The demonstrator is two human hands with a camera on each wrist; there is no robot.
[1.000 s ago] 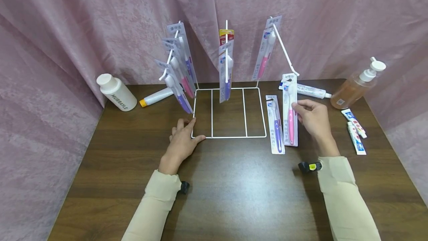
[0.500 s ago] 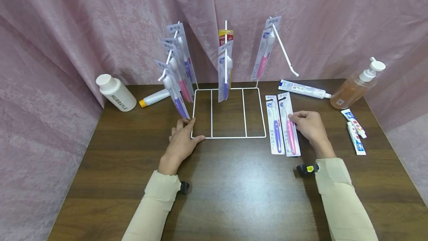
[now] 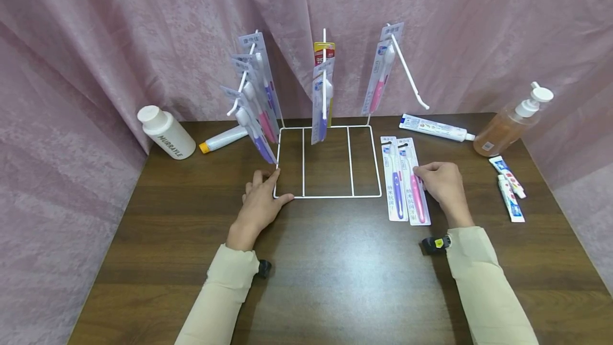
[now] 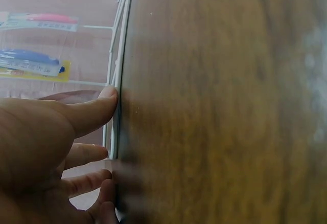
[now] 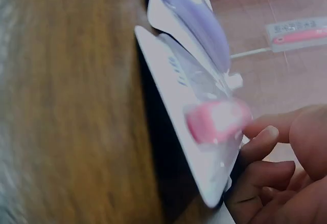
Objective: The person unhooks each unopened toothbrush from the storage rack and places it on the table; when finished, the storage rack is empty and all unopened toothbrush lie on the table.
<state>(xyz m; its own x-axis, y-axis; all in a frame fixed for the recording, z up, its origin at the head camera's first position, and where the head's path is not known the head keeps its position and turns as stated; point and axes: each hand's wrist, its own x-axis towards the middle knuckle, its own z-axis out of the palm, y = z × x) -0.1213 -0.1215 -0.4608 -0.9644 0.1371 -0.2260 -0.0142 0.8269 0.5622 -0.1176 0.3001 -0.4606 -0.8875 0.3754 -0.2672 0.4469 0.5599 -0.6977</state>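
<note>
My right hand (image 3: 438, 181) pinches the right edge of a packaged pink toothbrush (image 3: 418, 200) between thumb and index finger. In the right wrist view the pack's lower end stands a little off the wood. Right beside it lies a packaged purple toothbrush (image 3: 397, 196). My left hand (image 3: 259, 201) rests at the front left corner of a white wire rack (image 3: 330, 196), thumb on the front wire and fingers spread along the left side. From the rack's left arm hang several toothbrush packs (image 3: 254, 121); the middle arm carries purple (image 3: 320, 105) ones, the right arm a pink (image 3: 380, 79) one.
Behind the toothbrushes lies a toothpaste tube (image 3: 433, 127), with an amber pump bottle (image 3: 500, 132) to its right. Two small tubes (image 3: 510, 198) lie near the right edge. At the left are a white bottle (image 3: 170, 134) and a yellow-capped tube (image 3: 225, 138). A pink curtain (image 3: 191, 31) hangs behind.
The pink toothbrush pack has come down from near the right arm's tip to beside the purple one, with the right hand on it. The left hand stays in place.
</note>
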